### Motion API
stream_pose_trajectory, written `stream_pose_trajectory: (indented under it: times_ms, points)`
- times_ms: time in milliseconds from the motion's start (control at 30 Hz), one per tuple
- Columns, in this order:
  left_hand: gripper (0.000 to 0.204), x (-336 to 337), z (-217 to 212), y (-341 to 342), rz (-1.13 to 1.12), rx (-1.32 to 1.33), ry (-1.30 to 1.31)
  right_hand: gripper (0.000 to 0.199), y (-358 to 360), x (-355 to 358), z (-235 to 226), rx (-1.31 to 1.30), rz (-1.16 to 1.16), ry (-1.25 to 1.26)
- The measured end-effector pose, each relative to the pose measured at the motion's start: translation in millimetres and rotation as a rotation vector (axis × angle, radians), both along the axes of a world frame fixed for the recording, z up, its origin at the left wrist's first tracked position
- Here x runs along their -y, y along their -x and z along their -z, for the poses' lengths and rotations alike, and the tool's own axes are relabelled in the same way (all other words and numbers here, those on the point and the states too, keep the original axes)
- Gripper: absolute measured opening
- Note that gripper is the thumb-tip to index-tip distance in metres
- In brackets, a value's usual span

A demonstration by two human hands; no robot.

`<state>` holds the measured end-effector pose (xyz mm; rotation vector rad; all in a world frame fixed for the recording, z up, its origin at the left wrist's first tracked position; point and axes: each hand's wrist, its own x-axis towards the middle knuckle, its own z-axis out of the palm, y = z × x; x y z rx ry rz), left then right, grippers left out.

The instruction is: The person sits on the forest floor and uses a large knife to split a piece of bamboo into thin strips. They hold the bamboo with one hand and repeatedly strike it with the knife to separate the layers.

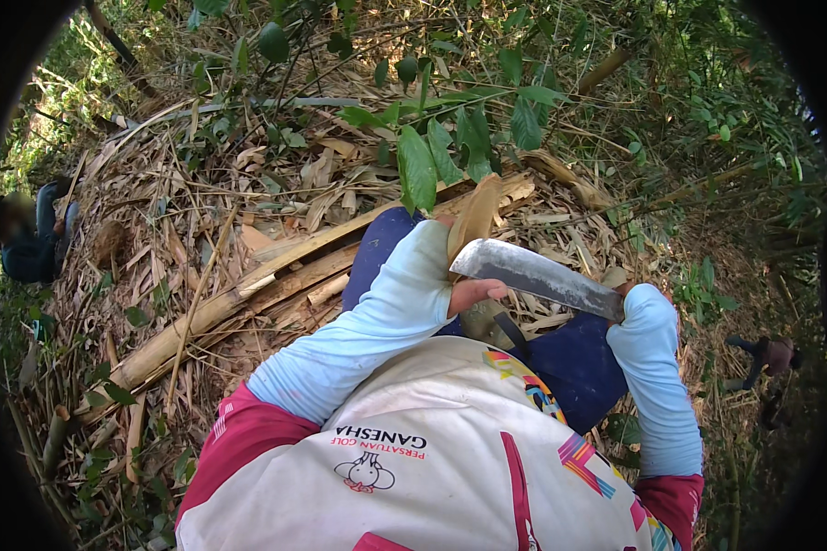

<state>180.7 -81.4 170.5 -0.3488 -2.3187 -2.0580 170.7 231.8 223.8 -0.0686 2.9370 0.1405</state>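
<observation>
My right hand (646, 308), mostly inside a pale blue sleeve, is closed round the handle end of a machete (542, 275). Its broad, worn grey blade points left across my lap. The tip of that blade lies against a tan, curved piece of bamboo (475, 216). My left hand (473, 294) grips this piece, with the thumb sticking out below the blade. A sleeve hides the back of the left hand, and most of its fingers cannot be seen. The machete's handle is hidden by the right hand.
Long split bamboo poles (202, 317) lie on the ground from the left to beyond my knees. Leafy twigs (418, 170) hang just past my hands. Dry leaves (175, 220) cover the ground. One person (32, 239) is at far left, another (772, 358) at far right.
</observation>
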Motion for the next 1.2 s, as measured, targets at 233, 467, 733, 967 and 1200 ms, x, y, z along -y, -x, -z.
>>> stream_pose_trajectory:
  times_ms: [233, 467, 733, 967, 1200]
  points:
    - [0.067, 0.1, 2.7, 5.5, -0.033, -0.071, 0.131, 0.03, 6.5, -37.5, 46.0, 0.043, 0.159, -0.008]
    - [0.061, -0.4, 7.9, 8.7, -0.031, -0.026, 0.081, 0.025, 15.3, -12.8, 32.9, 0.068, 0.08, 0.009]
    - [0.048, 1.2, 4.5, 12.8, -0.048, 0.006, 0.129, 0.016, 22.1, -35.3, 73.2, -0.044, 0.203, 0.013]
    - [0.043, 0.8, 16.2, 13.1, -0.074, 0.053, 0.195, 0.023, 16.1, 2.4, 39.9, 0.018, -0.007, 0.036]
    - [0.042, -2.5, 6.9, 13.2, -0.132, 0.036, 0.109, 0.034, 21.4, -8.8, 71.3, -0.022, 0.129, 0.025]
